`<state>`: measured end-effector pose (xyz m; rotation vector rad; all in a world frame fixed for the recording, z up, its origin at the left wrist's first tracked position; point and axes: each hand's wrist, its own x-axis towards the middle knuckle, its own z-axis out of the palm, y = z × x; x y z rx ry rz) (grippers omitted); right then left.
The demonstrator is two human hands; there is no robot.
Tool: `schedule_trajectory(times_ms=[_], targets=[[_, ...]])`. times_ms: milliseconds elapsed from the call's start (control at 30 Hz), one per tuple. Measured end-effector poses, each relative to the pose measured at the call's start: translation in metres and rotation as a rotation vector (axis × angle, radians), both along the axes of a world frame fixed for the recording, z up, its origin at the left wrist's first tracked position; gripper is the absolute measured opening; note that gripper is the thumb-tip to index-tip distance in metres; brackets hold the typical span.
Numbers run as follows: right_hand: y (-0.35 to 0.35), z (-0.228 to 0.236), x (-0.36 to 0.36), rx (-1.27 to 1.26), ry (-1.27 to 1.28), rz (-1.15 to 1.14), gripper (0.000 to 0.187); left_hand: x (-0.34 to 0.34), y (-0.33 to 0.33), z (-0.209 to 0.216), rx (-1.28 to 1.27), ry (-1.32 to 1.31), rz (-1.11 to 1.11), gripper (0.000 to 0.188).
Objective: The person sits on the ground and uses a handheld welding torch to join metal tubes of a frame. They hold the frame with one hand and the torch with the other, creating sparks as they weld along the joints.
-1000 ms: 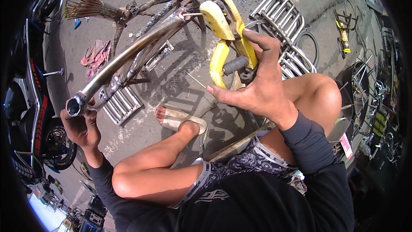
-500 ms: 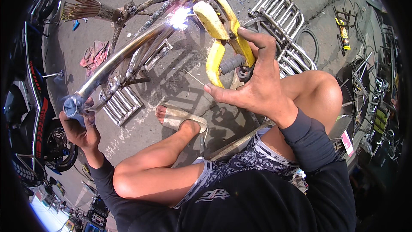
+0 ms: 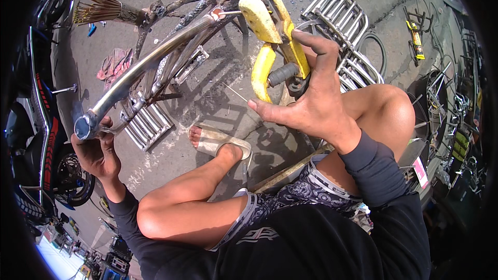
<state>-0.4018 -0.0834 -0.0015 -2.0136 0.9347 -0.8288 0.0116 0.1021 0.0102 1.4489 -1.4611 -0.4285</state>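
My right hand (image 3: 324, 106) grips a yellow welding electrode holder (image 3: 259, 23), thumb and index finger spread around it. A short welding rod (image 3: 231, 13) sticks out leftward from its jaws. The rod's tip is at or just beside a small glowing orange spot (image 3: 217, 14) on the far end of a shiny metal tube (image 3: 140, 68). My left hand (image 3: 98, 158) has its fingers curled under the tube's near end, which is bluish and smokes faintly. A thin rod (image 3: 236, 92) reaches to my right thumb tip; I cannot tell whether it touches.
The tube's far end lies by a rough, spattered metal stand (image 3: 194, 3) bearing a bundle of welding rods (image 3: 106, 8). Barred metal racks (image 3: 337, 15) lie at right, another (image 3: 148, 127) under the tube. A pink cloth (image 3: 114, 65), cables (image 3: 384, 54) and a motorcycle (image 3: 44, 119) are around.
The bright welding arc at the tube's far end has gone out, leaving an orange glow. The electrode holder has shifted slightly right. My left hand stays at the tube's near end.
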Motion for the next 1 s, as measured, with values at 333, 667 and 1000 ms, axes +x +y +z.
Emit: schedule_trajectory(times_ms=[333, 667, 1000], targets=[[0.0002, -0.0040, 0.0010, -0.025, -0.013, 0.019, 0.109, -0.0060, -0.0040, 0.0018, -0.015, -0.060, 0.034, 0.035], [0.0008, -0.0059, 0.0016, -0.026, 0.010, 0.011, 0.110, -0.0037, -0.0031, 0.0005, -0.016, -0.026, 0.017, 0.036], [0.0008, -0.0074, 0.0022, -0.021, 0.023, 0.006, 0.110, -0.0009, -0.0046, -0.0001, -0.017, -0.059, 0.007, 0.038]])
